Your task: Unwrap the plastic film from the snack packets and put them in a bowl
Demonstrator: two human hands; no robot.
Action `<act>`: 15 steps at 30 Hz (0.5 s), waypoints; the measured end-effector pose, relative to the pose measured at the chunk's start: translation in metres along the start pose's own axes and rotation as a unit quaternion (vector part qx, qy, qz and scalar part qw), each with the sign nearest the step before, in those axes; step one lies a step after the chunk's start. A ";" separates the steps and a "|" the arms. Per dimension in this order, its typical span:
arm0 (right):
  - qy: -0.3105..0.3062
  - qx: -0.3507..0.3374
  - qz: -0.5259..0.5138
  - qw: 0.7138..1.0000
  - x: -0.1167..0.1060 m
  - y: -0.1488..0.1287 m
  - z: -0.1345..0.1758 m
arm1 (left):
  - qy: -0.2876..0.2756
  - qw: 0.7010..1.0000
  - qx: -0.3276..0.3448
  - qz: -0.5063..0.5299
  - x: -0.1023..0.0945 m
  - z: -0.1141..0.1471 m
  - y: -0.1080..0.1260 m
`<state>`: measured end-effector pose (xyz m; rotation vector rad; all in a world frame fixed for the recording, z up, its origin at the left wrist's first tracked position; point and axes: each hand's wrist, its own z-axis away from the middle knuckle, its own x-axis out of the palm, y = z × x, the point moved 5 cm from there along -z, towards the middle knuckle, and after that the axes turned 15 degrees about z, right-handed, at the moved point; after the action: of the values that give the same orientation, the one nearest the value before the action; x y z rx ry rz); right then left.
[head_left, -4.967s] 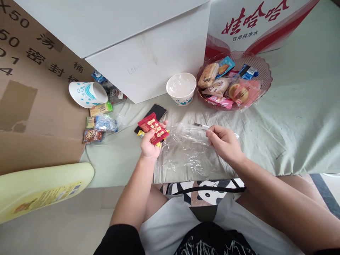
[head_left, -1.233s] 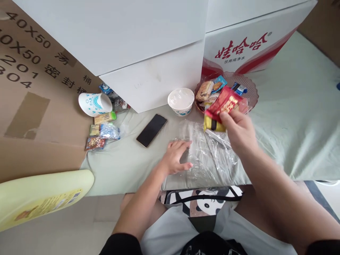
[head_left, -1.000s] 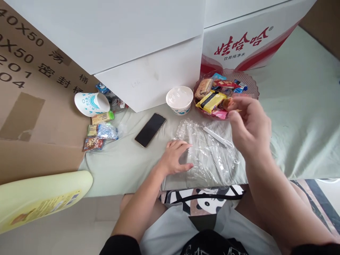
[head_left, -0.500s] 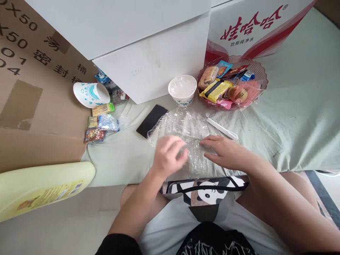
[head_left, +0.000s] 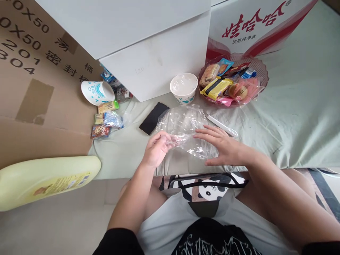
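Observation:
A clear, crinkled plastic bag or film (head_left: 183, 118) lies over the cloth in front of me. My left hand (head_left: 157, 147) pinches its near left part, lifting that edge a little. On the right side of the film, my right hand (head_left: 221, 143) has its fingers spread, palm down; whether the fingertips touch the film I cannot tell. Behind the film stands a white paper bowl (head_left: 183, 89) with a blue pattern and clear film over its top. A white plastic-handled utensil (head_left: 222, 126) lies just beyond my right hand. The black phone (head_left: 154, 118) is at the film's left.
A pink glass bowl (head_left: 262, 71) of wrapped snacks stands at the back right before a printed carton (head_left: 247, 28). White boxes (head_left: 159, 67) close off the back. At left are a tipped paper bowl (head_left: 97, 92), snack packs (head_left: 106, 120), a brown carton (head_left: 66, 124) and a yellow bottle (head_left: 53, 180).
My left hand has moved slightly left and now grips the plastic film, pulling it up off the cloth. My right hand's fingers have spread wider. The view has shifted slightly.

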<state>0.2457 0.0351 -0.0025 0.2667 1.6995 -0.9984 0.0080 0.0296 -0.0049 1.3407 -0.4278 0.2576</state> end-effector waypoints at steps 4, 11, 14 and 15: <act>0.120 0.001 0.008 0.993 -0.007 0.001 -0.004 | 0.056 0.994 -0.058 0.073 -0.002 -0.003 -0.003; 0.244 0.137 -0.142 0.949 -0.029 0.012 0.006 | 0.171 0.984 -0.029 -0.028 -0.025 -0.014 -0.011; 0.269 0.241 -0.223 0.906 -0.028 0.023 0.008 | 0.168 0.985 -0.025 -0.043 -0.028 -0.016 -0.011; 0.284 0.267 -0.237 0.890 -0.029 0.028 0.009 | 0.156 0.986 -0.025 -0.053 -0.027 -0.016 -0.009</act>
<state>0.2798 0.0544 0.0090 0.5608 2.0273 -1.9035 -0.0097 0.0446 -0.0276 1.2442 -0.0996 0.3591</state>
